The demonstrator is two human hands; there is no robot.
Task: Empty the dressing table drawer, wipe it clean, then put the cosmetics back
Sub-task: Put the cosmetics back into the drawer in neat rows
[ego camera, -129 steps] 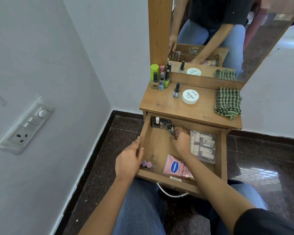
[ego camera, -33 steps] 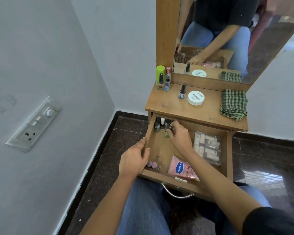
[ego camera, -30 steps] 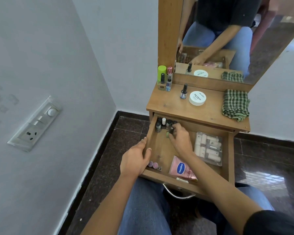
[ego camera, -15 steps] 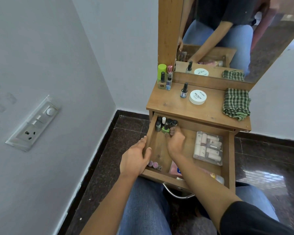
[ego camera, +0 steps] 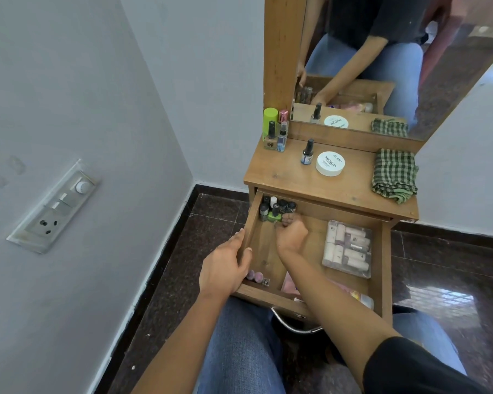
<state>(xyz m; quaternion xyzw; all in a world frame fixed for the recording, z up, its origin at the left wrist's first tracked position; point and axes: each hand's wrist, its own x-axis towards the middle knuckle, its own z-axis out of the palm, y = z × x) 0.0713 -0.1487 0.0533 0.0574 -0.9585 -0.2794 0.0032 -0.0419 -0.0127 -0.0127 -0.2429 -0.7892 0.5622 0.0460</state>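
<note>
L hand (ego camera: 225, 268) gripping drawer (ego camera: 386, 265) by left wall, steadying it. R hand (ego camera: 292, 233) curling against bottles (ego camera: 276, 209) standing in drawer's back-left corner; can't tell if it's pinching one. Bottles prob. light, glass, smooth, tippy and fragile. Best taking each by cap or body, singly. Others sitting on counter (ego camera: 291, 183) w/ cloth (ego camera: 394, 173).

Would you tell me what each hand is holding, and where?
Left hand grips the drawer by its left wall; right hand curls at the nail polish bottles, hold unclear.
</note>
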